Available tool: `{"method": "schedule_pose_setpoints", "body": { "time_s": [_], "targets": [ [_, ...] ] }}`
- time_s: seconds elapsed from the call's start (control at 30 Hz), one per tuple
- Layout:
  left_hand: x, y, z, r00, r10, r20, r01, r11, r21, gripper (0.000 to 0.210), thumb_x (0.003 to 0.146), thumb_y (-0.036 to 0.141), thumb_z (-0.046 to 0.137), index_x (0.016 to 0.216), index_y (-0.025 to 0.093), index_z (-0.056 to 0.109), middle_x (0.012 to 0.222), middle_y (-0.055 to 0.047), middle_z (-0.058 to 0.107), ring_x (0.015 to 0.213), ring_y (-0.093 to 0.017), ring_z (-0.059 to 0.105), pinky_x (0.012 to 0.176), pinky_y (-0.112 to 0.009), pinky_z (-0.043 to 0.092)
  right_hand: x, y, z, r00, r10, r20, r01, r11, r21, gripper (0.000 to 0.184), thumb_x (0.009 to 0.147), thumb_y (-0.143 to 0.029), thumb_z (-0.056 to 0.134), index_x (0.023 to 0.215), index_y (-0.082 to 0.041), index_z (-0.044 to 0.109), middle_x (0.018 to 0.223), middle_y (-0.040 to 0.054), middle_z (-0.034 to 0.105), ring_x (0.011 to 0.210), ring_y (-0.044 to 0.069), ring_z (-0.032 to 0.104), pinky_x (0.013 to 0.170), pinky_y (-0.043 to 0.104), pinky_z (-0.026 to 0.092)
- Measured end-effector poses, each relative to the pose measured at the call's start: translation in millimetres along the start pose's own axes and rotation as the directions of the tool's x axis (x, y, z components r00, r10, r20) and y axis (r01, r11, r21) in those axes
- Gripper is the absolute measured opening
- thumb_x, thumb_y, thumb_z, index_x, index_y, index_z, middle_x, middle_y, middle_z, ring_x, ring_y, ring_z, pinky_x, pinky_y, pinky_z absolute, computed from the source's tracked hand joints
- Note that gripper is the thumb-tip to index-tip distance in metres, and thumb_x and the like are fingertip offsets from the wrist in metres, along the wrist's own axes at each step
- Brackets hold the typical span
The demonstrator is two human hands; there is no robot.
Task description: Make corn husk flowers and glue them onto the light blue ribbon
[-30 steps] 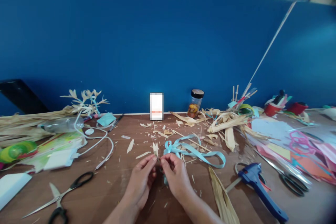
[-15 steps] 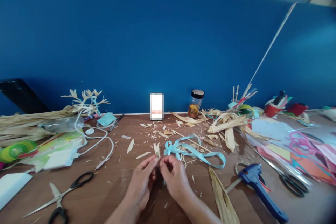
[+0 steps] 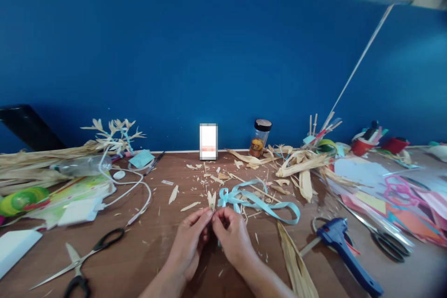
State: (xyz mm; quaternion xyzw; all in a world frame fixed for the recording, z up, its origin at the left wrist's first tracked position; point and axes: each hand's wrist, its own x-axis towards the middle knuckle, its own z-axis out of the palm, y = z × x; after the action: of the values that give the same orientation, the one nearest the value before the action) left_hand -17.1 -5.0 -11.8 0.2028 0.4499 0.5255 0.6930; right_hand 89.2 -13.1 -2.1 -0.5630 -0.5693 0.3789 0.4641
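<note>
Between my fingertips stands a small pale piece of dried corn husk (image 3: 211,199), its pointed tips spread upward. My left hand (image 3: 190,238) pinches its lower end between thumb and fingers. Close against it, my right hand (image 3: 233,233) is also closed in a pinch at the base of the husk; the exact hold is hidden by the fingers. A light blue ribbon (image 3: 286,206) lies in loops just beyond my right hand. Husk scraps (image 3: 190,206) are scattered on the brown table around both hands.
Open scissors (image 3: 78,263) lie at the left, a blue glue gun (image 3: 344,249) at the right. A long husk (image 3: 295,260) rests beside my right forearm. Behind stand a black-lidded jar (image 3: 259,139) and a husk flower bunch (image 3: 113,135). A white cable (image 3: 148,191) curls at left.
The small husk piece has shifted slightly to the right and turned a little between my fingers. Both hands stay in nearly the same place.
</note>
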Motion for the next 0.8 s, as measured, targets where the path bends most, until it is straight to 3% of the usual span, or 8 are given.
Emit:
{"method": "schedule_pose_setpoints", "body": {
  "time_s": [0.3,0.47,0.63,0.8],
  "targets": [
    [-1.7,2.8,1.4,0.999,0.047,0.019,-0.049,0.993,0.105,0.026,0.060,0.033,0.071,0.077,0.013,0.064,0.050,0.007,0.047,0.041,-0.001,0.032,0.039,-0.011,0.026,1.8,1.9,-7.6,0.999,-0.041,0.023,0.041,0.999,0.011,0.018,0.078,-0.029,0.050,0.069,-0.015,0.058,0.061,0.0003,0.059,0.056,0.012,0.052,0.054,0.020,0.039],
    [-2.4,-1.4,2.0,0.989,0.130,0.064,-0.143,0.940,0.308,0.028,0.064,0.038,0.066,0.076,0.013,0.063,0.059,0.003,0.056,0.040,-0.002,0.032,0.038,-0.014,0.025,8.1,2.4,-14.7,0.999,-0.031,0.020,0.027,0.981,0.190,0.020,0.081,-0.032,0.047,0.084,-0.015,0.058,0.068,0.0018,0.061,0.061,0.014,0.054,0.059,0.022,0.042],
    [-4.3,-2.5,3.7,0.986,0.136,0.100,-0.167,0.880,0.444,0.027,0.069,0.040,0.061,0.075,0.013,0.061,0.053,0.005,0.051,0.038,-0.003,0.031,0.037,-0.015,0.025,12.2,9.2,-16.6,0.996,0.007,0.091,-0.029,0.969,0.245,0.024,0.081,-0.035,0.048,0.069,-0.015,0.055,0.056,-0.0024,0.053,0.049,0.009,0.044,0.050,0.019,0.036],
    [-3.2,-4.0,1.9,0.983,0.131,0.130,-0.180,0.836,0.518,0.031,0.071,0.043,0.057,0.071,0.013,0.060,0.039,0.008,0.038,0.035,-0.004,0.028,0.038,-0.016,0.022,12.7,13.1,-16.2,0.996,0.060,0.068,-0.073,0.972,0.223,0.028,0.080,-0.038,0.048,0.064,-0.015,0.052,0.049,-0.0047,0.050,0.042,0.007,0.036,0.044,0.019,0.031]
  ]
}}
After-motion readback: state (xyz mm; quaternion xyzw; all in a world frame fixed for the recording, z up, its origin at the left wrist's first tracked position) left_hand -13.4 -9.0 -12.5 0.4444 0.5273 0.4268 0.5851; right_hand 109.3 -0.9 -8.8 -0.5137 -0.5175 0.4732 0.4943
